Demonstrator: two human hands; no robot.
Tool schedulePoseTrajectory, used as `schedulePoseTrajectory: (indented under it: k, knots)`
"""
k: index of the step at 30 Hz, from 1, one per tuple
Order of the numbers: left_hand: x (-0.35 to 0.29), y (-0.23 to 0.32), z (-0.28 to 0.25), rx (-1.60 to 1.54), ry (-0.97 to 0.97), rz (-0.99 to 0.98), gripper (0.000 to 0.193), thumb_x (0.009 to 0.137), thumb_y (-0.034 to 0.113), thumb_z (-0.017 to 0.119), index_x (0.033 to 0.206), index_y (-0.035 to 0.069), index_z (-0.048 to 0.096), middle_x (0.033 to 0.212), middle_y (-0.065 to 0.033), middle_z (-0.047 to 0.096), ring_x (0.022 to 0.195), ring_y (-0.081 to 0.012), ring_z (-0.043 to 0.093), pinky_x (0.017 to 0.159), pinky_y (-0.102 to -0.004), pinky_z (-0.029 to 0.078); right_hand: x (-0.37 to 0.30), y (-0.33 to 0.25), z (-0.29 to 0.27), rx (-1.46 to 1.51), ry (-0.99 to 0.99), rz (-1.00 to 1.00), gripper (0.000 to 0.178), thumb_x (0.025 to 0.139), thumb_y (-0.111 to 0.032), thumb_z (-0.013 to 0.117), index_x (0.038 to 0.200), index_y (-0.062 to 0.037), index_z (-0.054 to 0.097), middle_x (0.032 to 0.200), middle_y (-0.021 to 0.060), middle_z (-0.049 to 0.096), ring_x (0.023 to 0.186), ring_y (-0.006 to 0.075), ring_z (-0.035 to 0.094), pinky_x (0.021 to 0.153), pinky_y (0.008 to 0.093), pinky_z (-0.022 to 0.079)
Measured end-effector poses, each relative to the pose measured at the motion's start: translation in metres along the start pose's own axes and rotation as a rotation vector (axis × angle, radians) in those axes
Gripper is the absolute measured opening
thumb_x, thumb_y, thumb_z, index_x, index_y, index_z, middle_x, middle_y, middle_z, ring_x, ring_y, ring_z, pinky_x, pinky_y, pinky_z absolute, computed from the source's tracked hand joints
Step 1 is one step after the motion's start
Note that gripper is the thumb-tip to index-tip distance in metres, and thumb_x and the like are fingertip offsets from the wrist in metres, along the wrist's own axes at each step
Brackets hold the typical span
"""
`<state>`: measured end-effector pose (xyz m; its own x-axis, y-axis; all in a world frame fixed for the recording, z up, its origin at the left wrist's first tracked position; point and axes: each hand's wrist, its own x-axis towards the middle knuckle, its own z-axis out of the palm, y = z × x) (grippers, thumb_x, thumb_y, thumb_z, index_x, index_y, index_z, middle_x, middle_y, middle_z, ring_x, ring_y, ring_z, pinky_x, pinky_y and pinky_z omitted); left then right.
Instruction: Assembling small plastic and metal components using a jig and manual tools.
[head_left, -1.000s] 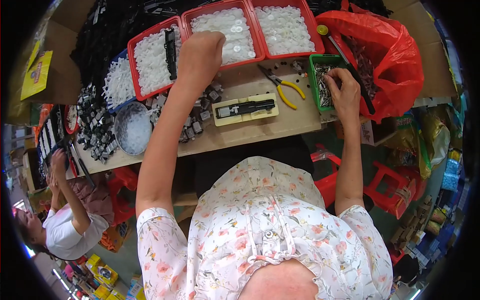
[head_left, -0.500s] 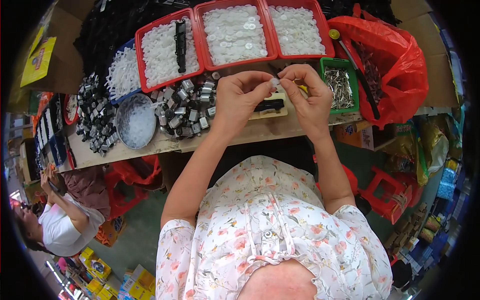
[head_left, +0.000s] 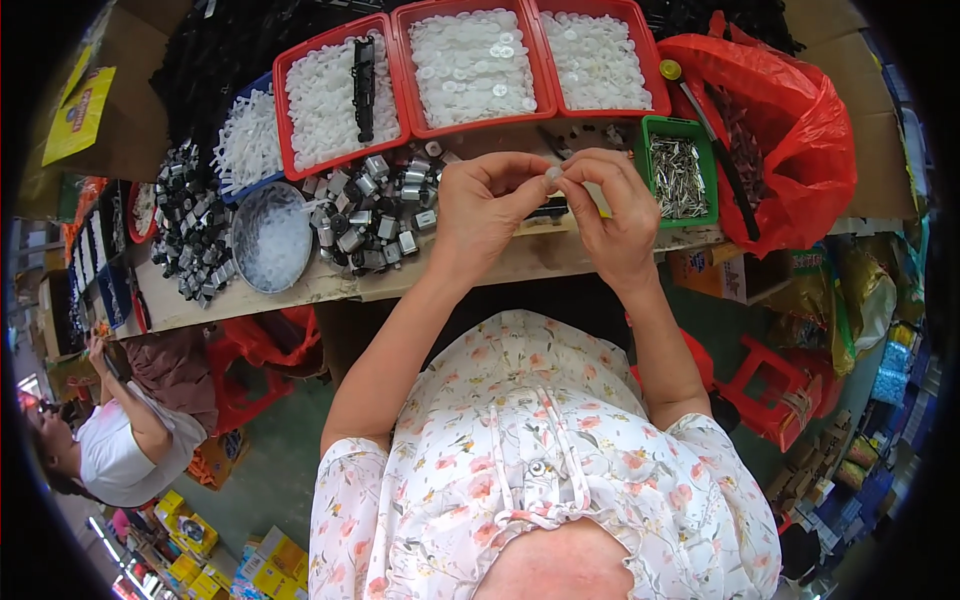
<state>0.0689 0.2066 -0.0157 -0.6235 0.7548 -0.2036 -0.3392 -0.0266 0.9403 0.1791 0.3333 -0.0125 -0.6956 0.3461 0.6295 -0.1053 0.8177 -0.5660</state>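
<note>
A small white disc (head_left: 553, 174) sits pinched between the fingertips of both hands: the left hand (head_left: 475, 213) has one side, the right hand (head_left: 620, 218) the other, neither nearer. From that pinch, a black part (head_left: 548, 211) shows toward the body, over a cream holder (head_left: 545, 228); its visible stretch runs roughly sideways, its left end lost behind the left hand. Off the right hand stands a green tray (head_left: 690, 221) of metal pins (head_left: 678, 172). Fingertips mask the disc, so I can't tell whether anything pierces it.
</note>
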Motion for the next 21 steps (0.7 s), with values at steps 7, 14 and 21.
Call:
schedulePoseTrajectory:
  k: [7, 14, 21]
  knots:
    - [-0.004, -0.003, 0.005, -0.009, 0.007, 0.006, 0.020, 0.089, 0.005, 0.074, 0.107, -0.003, 0.071, 0.091, -0.0052, 0.073, 0.081, -0.0078, 0.068, 0.074, -0.0216, 0.054, -0.007, 0.000, -0.003, 0.057, 0.056, -0.112, 0.024, 0.077, 0.009, 0.077, 0.095, 0.0011, 0.064, 0.094, 0.0128, 0.067, 0.081, 0.0228, 0.066, 0.069, 0.0305, 0.053]
    - [-0.010, -0.002, 0.007, -0.063, 0.021, 0.038, 0.019, 0.088, 0.004, 0.074, 0.106, -0.003, 0.072, 0.092, -0.0048, 0.074, 0.081, -0.0073, 0.067, 0.074, -0.0213, 0.054, -0.007, -0.002, -0.005, 0.027, 0.048, -0.176, 0.024, 0.076, 0.008, 0.078, 0.095, 0.0015, 0.065, 0.095, 0.0128, 0.067, 0.083, 0.0247, 0.066, 0.070, 0.0324, 0.054]
    - [-0.016, -0.007, 0.005, 0.013, 0.059, 0.171, 0.018, 0.088, 0.000, 0.074, 0.106, -0.003, 0.073, 0.093, -0.0050, 0.074, 0.080, -0.0070, 0.067, 0.073, -0.0205, 0.054, -0.010, -0.003, 0.000, 0.016, 0.084, -0.211, 0.023, 0.074, -0.001, 0.080, 0.093, -0.0045, 0.068, 0.093, 0.0069, 0.068, 0.083, 0.0238, 0.066, 0.073, 0.0335, 0.050]
